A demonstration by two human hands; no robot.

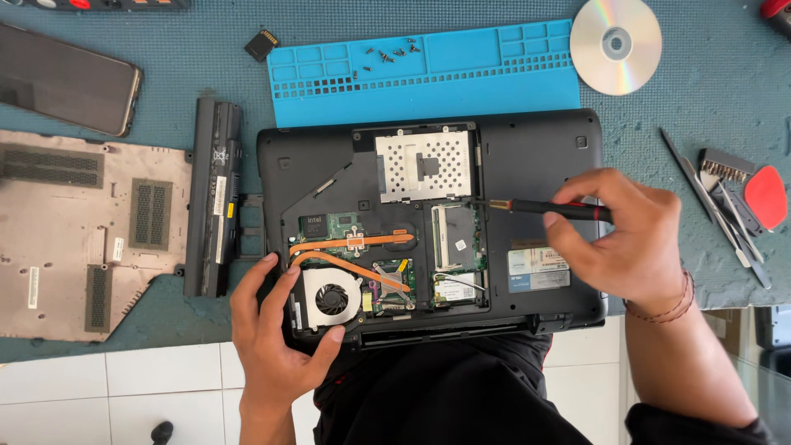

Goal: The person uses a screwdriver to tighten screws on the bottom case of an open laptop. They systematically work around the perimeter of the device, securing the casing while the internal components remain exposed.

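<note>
Laptop, black, lying underside up across our lap and the near edge of the teal work mat, bottom cover removed and internals exposed. We hold it two ways: our left hand is wrapped around the near left corner, thumb beside the round cooling fan, fingers curled over the case edge; our right hand is closed around a slim black screwdriver, its tip touching the chassis just beside the perforated silver drive caddy. Copper heat pipes run from the fan across the green board; we judge these, the board and the small wireless card fragile, not to be pressed or gripped. The shell looks stiff and moderately heavy, smooth enough to slide on cloth, so we rate the plain plastic rim and corners as the safe places to hold, as the left hand does now. Accessories nearby: long black battery just left of the machine; detached brown base cover further left; blue compartment tray above, with small screws loose in it, light and easily scattered; silver disc; dark phone; memory card; pry tools and red pick at right.
</note>
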